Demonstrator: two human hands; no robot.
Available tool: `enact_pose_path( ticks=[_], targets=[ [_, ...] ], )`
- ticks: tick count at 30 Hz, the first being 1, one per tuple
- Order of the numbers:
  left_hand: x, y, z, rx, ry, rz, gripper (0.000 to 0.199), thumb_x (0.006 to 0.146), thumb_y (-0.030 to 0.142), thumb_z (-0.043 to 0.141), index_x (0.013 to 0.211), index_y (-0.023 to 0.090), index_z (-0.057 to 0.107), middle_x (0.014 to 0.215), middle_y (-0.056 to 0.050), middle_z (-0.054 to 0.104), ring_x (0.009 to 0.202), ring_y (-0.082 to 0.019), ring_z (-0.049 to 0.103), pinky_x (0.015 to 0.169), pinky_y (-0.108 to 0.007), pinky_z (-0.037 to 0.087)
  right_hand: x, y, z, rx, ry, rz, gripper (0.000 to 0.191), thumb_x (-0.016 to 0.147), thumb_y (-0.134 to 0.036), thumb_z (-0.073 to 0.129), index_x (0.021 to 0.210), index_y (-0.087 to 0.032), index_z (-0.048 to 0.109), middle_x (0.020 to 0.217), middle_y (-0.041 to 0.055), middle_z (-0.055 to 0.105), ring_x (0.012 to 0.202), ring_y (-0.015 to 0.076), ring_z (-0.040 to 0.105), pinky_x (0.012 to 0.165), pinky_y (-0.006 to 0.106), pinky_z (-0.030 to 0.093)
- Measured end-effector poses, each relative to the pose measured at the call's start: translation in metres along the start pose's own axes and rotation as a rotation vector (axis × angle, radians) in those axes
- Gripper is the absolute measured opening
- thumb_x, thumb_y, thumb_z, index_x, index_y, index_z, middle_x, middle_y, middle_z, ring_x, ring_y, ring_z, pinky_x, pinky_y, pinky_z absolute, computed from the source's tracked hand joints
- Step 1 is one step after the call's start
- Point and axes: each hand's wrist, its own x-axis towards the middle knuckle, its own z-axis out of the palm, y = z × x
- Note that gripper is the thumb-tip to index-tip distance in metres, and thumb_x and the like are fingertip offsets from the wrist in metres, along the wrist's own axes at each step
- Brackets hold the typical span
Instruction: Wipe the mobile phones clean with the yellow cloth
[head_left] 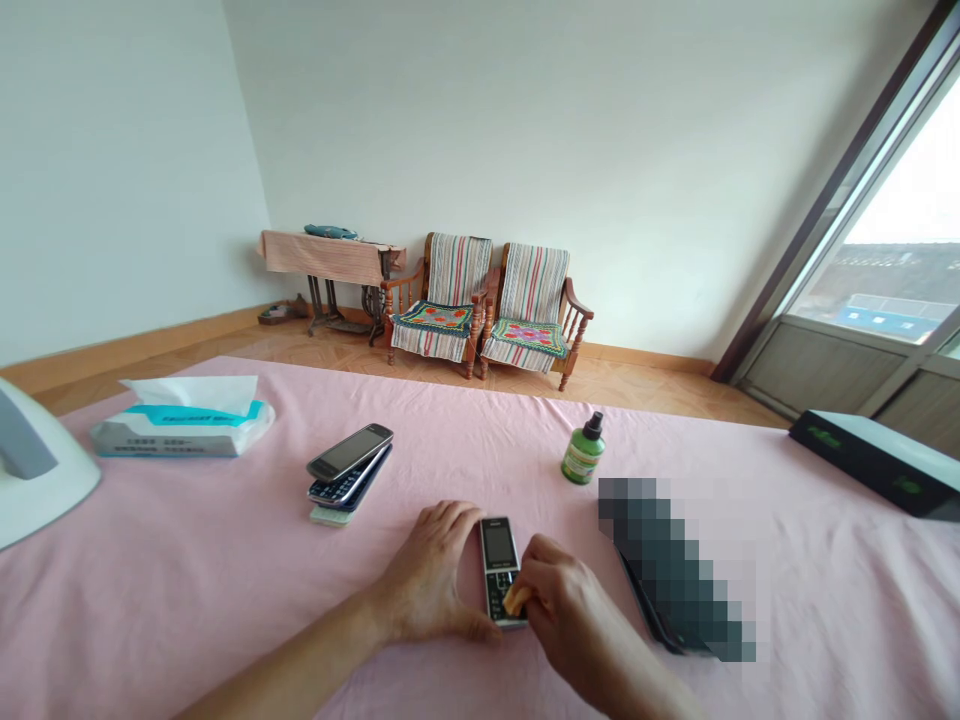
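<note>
A black-and-silver keypad mobile phone (499, 548) lies face up on the pink cloth, its screen toward the far side. My left hand (431, 575) steadies it, with fingers at its upper left corner and the thumb by its lower edge. Between the closed fingers of my right hand (559, 600) is a small yellowish cloth (516, 598), pressed onto the phone's keypad. The part of that cloth inside the fist is hidden. Left of my hands sits a loose stack of old phones (351, 455). Beyond my right hand stands a green spray bottle (583, 452) with a black nozzle.
The pink cloth (247, 610) covers the surface before me. A tissue pack (184, 428) and part of a white appliance (37, 465) are at left. A dark pixelated object (660, 560) lies at right, with a black-and-white box (877, 460) farther off. Two armchairs (525, 300) stand behind.
</note>
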Motion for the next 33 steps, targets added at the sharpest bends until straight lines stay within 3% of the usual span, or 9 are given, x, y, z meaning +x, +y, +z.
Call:
enact_pose_path(
  ticks=[15,33],
  targets=[
    [-0.001,-0.005,0.006,0.009,0.039,0.042,0.094,0.042,0.048,0.086,0.123,0.023,0.044,0.12,-0.008,0.054,0.108,-0.032,0.05,0.096,-0.044,0.038,0.002,-0.007,0.016,0.05,0.061,-0.002,0.028,0.07,0.008,0.046,0.068,-0.016,0.06,0.085,0.0028,0.057,0.079,0.0135,0.053,0.067,0.022,0.038],
    [0.0,-0.002,0.003,-0.006,0.018,0.018,0.086,0.049,0.054,0.08,0.122,0.023,0.045,0.12,-0.009,0.054,0.109,-0.033,0.049,0.096,-0.045,0.037,0.002,-0.005,0.015,0.033,0.059,0.07,0.03,0.066,0.009,0.046,0.067,-0.017,0.061,0.082,0.0026,0.056,0.075,0.0131,0.053,0.065,0.022,0.036]
  ],
)
